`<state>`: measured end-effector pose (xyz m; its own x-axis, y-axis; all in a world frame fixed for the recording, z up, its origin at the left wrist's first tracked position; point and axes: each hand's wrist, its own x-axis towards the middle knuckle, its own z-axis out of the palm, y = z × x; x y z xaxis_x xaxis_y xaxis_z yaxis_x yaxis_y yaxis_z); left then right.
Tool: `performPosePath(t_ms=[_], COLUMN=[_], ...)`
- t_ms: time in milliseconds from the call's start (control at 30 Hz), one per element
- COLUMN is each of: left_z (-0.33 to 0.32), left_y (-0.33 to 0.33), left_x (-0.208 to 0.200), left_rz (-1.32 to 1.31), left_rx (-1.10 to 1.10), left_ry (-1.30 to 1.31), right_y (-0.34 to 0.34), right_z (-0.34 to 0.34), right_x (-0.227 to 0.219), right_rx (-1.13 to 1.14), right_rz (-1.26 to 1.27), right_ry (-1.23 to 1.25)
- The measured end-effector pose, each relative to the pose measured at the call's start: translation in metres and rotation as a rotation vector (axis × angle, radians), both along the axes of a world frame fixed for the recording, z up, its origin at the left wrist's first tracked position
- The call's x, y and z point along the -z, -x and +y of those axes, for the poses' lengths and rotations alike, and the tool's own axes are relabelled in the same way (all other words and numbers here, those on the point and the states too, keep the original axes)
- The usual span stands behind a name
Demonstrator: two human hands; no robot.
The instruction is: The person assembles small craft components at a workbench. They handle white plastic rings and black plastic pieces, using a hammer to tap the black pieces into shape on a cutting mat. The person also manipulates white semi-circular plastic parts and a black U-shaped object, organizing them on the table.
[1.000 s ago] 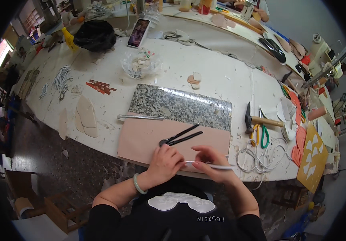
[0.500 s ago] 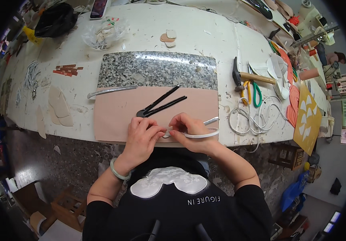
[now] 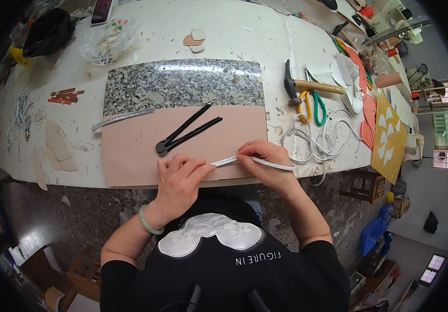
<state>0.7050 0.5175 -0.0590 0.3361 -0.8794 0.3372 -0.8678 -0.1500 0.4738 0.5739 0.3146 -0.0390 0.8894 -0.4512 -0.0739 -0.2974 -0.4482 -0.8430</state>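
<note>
Between my two hands a narrow white-and-silver strip point(image 3: 226, 161) runs almost straight, close to the near edge of the pink-beige sheet point(image 3: 130, 156). My left hand point(image 3: 178, 179) has its fingers curled and presses or pinches the strip's left end, which the fingers hide. Thumb and fingertips of my right hand point(image 3: 268, 161) pinch it farther along, and its white tail sticks out past the palm. Just beyond my left hand lies a black strap point(image 3: 182, 132), folded into a V. Another silver strip point(image 3: 125, 119) rests along the sheet's far left edge.
The sheet lies on a speckled stone slab point(image 3: 182, 83). To the right are a hammer point(image 3: 317, 86), scissors with green and yellow handles point(image 3: 320, 108) and coiled white cord point(image 3: 315, 143). Beige cut pieces point(image 3: 60, 145) and reddish-brown strips point(image 3: 66, 96) lie left; a plastic bag point(image 3: 110, 41) stands behind.
My hands have moved apart, the right one shifting right along the strip. The strip, bunched at my fingertips before, is now stretched between them. The whole view has shifted slightly.
</note>
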Motion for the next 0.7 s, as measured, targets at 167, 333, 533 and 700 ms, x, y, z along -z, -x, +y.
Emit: performPosePath(t_ms=[167, 333, 533, 700], left_z=[-0.015, -0.037, -0.040, -0.048], left_y=[0.004, 0.019, 0.015, 0.016], left_x=[-0.007, -0.003, 0.001, -0.003], left_rz=[-0.157, -0.005, -0.045, -0.065], left_rx=[0.152, 0.198, 0.243, 0.277], left_ry=[-0.122, -0.088, -0.075, -0.118], right_y=[-0.001, 0.007, 0.038, 0.029], right_z=[0.003, -0.005, -0.055, -0.064], right_x=[0.012, 0.008, -0.002, -0.002], right_rx=[-0.041, -0.080, 0.056, 0.121], right_rz=[-0.077, -0.021, 0.060, 0.238], right_ry=[0.266, 0.329, -0.274, -0.146])
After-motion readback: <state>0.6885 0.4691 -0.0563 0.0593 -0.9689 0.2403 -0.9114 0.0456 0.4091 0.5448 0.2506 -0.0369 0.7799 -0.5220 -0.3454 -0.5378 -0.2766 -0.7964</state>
